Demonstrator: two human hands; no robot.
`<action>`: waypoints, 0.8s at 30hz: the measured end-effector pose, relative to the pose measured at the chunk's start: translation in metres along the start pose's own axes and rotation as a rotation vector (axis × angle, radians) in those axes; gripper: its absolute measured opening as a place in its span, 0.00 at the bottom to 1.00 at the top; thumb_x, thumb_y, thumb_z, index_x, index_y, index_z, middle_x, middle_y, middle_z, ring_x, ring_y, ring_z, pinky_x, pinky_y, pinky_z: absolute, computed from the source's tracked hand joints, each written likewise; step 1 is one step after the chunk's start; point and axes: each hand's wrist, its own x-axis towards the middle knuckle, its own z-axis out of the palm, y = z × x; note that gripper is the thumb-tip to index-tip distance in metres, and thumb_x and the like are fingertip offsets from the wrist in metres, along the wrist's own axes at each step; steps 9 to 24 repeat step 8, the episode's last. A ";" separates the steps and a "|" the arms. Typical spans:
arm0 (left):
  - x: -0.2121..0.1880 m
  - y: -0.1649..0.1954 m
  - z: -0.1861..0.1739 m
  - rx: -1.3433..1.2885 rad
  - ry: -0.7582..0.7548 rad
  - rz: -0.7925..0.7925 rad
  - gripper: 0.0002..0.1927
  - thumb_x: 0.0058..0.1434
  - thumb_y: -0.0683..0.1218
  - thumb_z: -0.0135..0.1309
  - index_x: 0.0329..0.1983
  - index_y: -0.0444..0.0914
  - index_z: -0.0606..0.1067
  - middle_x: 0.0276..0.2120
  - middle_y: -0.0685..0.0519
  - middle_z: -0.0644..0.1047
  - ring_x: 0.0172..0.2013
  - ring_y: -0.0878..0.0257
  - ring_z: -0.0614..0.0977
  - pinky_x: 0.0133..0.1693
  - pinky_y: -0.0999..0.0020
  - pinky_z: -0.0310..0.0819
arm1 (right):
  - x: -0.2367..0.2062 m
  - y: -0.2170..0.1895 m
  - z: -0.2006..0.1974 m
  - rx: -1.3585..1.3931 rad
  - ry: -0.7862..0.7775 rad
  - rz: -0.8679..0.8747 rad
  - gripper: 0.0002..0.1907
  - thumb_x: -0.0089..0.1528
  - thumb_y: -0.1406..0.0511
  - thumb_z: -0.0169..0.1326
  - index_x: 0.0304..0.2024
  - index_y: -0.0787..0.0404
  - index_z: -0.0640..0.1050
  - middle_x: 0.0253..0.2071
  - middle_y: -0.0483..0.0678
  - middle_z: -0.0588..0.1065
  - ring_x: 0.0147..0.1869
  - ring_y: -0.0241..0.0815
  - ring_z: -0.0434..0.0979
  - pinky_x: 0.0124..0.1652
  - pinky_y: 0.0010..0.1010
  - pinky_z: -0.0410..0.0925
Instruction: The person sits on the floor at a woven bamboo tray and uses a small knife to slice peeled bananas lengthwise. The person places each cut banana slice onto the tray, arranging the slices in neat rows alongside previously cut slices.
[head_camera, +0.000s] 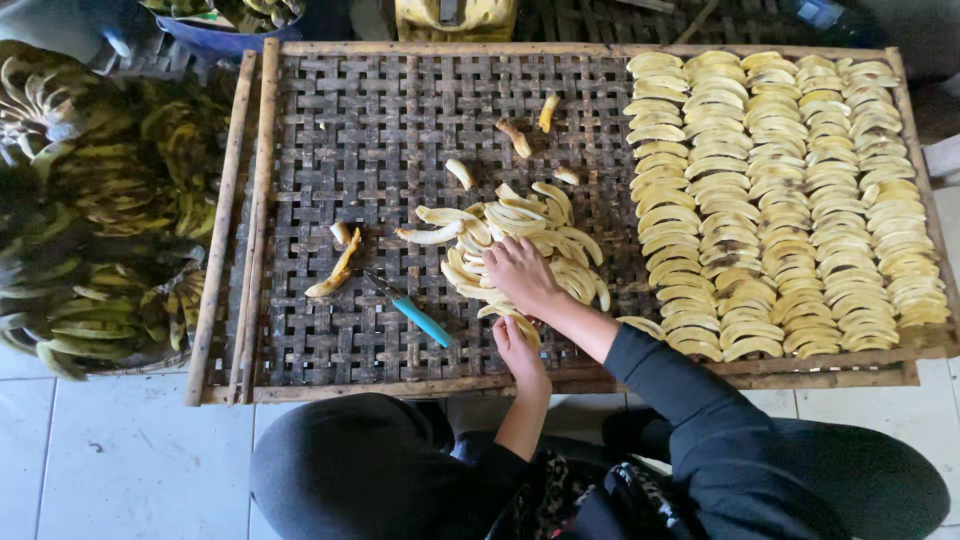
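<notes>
On the woven rack in front of the seated person, a loose pile of peeled banana slices lies near the middle, and both hands are down at it. Right hand rests flat on top of the pile's near side, fingers spread and pressing onto the slices rather than gripping any one of them. Left hand sits just below it at the pile's near edge, curled against a slice; whether it is actually closed on that slice I cannot tell from here. Just to the left of the hands, a knife with a teal handle lies on the rack, untouched. Farther left sits a strip of peel, and a few stray pieces are scattered above the pile. Off to the right, well apart from the pile, neat rows of slices cover that whole end of the rack, overlapping one another in columns. Beside the rack's left edge, bunches of green bananas are heaped up. Pale floor tiles show below the rack's wooden frame.
</notes>
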 end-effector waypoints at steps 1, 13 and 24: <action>0.001 0.004 0.001 -0.041 -0.022 -0.079 0.18 0.73 0.56 0.43 0.54 0.39 0.70 0.42 0.50 0.77 0.39 0.62 0.77 0.39 0.66 0.71 | -0.004 0.003 0.001 0.109 0.018 -0.017 0.09 0.62 0.68 0.57 0.44 0.63 0.79 0.46 0.50 0.79 0.53 0.45 0.78 0.53 0.40 0.72; 0.034 0.021 -0.002 -0.296 -0.277 -0.301 0.33 0.72 0.69 0.40 0.66 0.41 0.67 0.54 0.51 0.73 0.54 0.57 0.74 0.54 0.57 0.68 | -0.078 0.039 -0.012 0.812 -0.135 0.138 0.09 0.61 0.66 0.55 0.43 0.50 0.82 0.52 0.45 0.77 0.51 0.44 0.81 0.46 0.33 0.76; 0.034 0.021 -0.002 -0.296 -0.277 -0.301 0.33 0.72 0.69 0.40 0.66 0.41 0.67 0.54 0.51 0.73 0.54 0.57 0.74 0.54 0.57 0.68 | -0.078 0.039 -0.012 0.812 -0.135 0.138 0.09 0.61 0.66 0.55 0.43 0.50 0.82 0.52 0.45 0.77 0.51 0.44 0.81 0.46 0.33 0.76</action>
